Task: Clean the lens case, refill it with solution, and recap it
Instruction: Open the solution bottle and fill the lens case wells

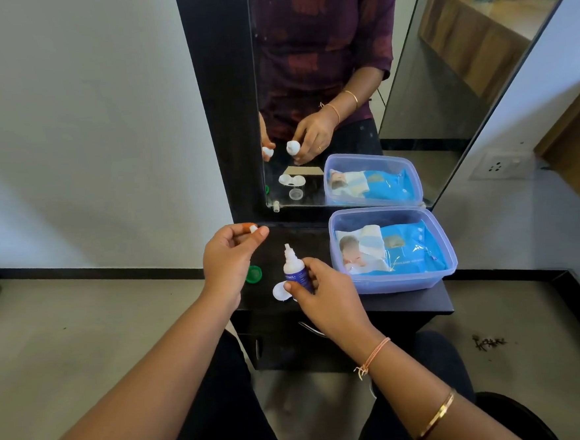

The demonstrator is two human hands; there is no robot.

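Things on the bench [373, 305] before the mirror [306, 81]
Bottle [291, 266] just behind the lens case [279, 292]; case cap [254, 274] to their left; tub [399, 282] at right, wipes pack [407, 249] inside.

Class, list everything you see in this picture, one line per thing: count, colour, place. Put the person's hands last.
bottle: one, white with blue label, upright, uncapped, in the right hand.
bottle cap: one, white, in the left fingertips.
green cap: one, green, on the table left of the bottle.
lens case: one, white, on the table, partly behind the right hand.
box: one, clear bluish, right side of the table.
wipes pack: one, blue, inside the box.
table: one, black, below the mirror.
mirror: one, black-framed, behind the table.
left hand: pinches the bottle cap.
right hand: holds the bottle.
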